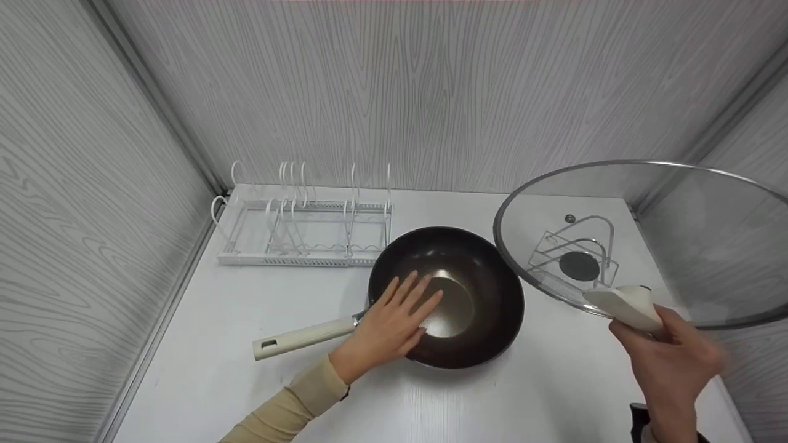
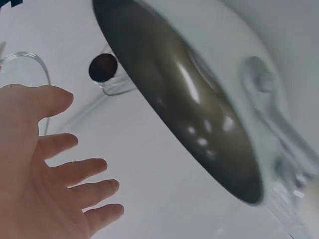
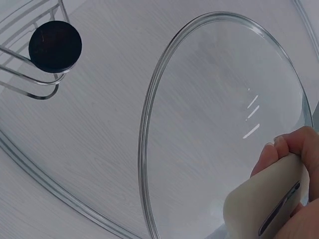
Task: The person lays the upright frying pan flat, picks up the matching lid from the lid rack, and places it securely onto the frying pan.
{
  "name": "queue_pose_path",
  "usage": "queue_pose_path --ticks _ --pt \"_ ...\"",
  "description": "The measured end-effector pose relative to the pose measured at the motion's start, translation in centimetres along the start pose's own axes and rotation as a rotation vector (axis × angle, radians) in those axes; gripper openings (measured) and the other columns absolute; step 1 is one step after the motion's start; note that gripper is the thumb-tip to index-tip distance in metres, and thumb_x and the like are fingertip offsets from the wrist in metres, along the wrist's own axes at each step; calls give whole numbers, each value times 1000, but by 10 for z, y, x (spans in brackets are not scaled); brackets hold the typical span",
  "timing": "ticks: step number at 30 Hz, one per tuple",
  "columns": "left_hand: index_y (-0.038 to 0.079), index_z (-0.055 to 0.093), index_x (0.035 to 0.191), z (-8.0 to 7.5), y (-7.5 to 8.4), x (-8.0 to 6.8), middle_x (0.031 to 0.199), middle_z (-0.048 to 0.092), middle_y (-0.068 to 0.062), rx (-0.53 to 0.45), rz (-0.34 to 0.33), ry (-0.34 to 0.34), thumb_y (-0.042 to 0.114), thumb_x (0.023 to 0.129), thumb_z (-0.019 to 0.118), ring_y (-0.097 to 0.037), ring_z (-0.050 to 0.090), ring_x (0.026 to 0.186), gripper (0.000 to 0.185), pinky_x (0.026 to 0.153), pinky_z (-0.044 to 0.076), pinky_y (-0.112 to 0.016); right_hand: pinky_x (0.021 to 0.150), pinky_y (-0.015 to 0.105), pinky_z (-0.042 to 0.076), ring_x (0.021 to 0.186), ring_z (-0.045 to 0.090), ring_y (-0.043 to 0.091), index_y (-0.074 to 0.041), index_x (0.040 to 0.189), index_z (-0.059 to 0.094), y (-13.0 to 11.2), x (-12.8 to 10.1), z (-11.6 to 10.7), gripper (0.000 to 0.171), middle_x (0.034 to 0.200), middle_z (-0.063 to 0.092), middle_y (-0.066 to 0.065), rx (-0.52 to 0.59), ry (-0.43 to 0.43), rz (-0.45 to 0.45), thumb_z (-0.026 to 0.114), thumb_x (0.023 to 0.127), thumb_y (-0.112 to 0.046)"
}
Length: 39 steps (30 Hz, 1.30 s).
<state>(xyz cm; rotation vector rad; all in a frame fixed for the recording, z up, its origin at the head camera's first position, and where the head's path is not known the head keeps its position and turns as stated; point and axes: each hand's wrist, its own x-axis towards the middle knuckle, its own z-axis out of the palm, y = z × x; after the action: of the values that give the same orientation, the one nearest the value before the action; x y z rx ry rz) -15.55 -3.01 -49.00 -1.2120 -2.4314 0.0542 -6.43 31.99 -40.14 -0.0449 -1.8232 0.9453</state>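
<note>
A dark wok [image 1: 449, 295] with a cream handle [image 1: 301, 337] sits on the white table [image 1: 554, 387]. My left hand [image 1: 403, 304] is spread flat over its near-left rim, fingers straight and reaching into the bowl; whether it touches I cannot tell. In the left wrist view the left hand [image 2: 60, 169] is open beside the wok [image 2: 189, 114]. My right hand [image 1: 668, 354] grips the cream knob [image 1: 628, 304] of a large glass lid [image 1: 677, 215], held tilted in the air right of the wok. The right wrist view shows fingers [image 3: 294, 149] round the knob [image 3: 264, 204] and the glass lid [image 3: 214, 124].
A white wire rack [image 1: 301, 227] with upright dividers stands at the back left. A small metal wire stand [image 1: 578, 252] with a dark disc shows through the lid at the right; it is also in wrist views as wire stand [image 3: 50, 50] and wire stand [image 2: 103, 67]. Grey wood-grain walls enclose three sides.
</note>
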Motion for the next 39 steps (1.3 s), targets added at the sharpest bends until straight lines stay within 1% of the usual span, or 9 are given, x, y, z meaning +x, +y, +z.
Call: queue_pose_path --ticks 7,12,15,17,19,24,32,36,39 --pt "8 43 148 5 -19 -42 150 40 -23 -91 -115 33 31 95 65 -40 39 139 63 110 37 -52 61 11 40 54 44 -6 7 69 73 -1 -5 8 17 63 65 -10 16 -26 -36 66 55 16" --pt "6 45 147 13 -29 -73 148 43 -23 -140 -214 58 30 91 70 -40 41 137 65 109 38 -54 56 10 36 51 39 -5 5 66 72 -13 -8 16 17 54 60 0 42 -51 -47 65 55 15" --pt "6 46 146 16 -34 -91 148 45 -23 -158 -268 46 29 91 71 -40 41 137 65 110 37 -54 55 9 36 50 40 -5 5 68 73 -24 -8 21 19 55 61 -2 51 -89 -39 65 55 16" --pt "5 50 143 17 -37 -101 145 47 -23 -166 -301 30 31 90 71 -40 42 137 62 110 37 -55 56 7 38 51 44 -6 5 70 74 -31 -9 24 21 58 63 -7 52 -117 -29 66 54 18" --pt "4 53 139 16 -38 -110 143 50 -23 -173 -330 14 32 90 71 -40 44 135 59 110 37 -55 57 6 40 51 47 -6 5 72 74 -29 -12 28 24 62 64 -10 51 -140 -25 69 53 18" --pt "3 58 133 18 -40 -121 135 56 -22 -178 -378 13 33 89 73 -41 51 128 56 106 41 -56 59 6 43 54 53 -6 3 78 77 -17 -21 37 31 69 67 -10 61 -171 -26 74 50 18" --pt "2 60 128 26 -44 -128 124 63 -20 -162 -424 0 25 88 75 -37 60 116 48 102 46 -53 60 6 43 58 55 -8 1 81 77 -21 -29 53 34 78 67 -22 76 -220 15 79 50 15" --pt "1 64 121 28 -46 -130 115 66 -17 -168 -417 33 23 87 77 -33 63 108 43 99 49 -50 58 8 42 55 53 -3 -1 83 77 -20 -33 60 37 73 71 -4 61 -270 44 78 50 16" --pt "2 66 117 30 -49 -132 108 69 -13 -172 -397 61 24 86 78 -29 66 101 40 95 52 -47 56 10 41 53 50 1 -4 85 78 -19 -37 65 38 70 71 7 52 -318 104 78 52 16"
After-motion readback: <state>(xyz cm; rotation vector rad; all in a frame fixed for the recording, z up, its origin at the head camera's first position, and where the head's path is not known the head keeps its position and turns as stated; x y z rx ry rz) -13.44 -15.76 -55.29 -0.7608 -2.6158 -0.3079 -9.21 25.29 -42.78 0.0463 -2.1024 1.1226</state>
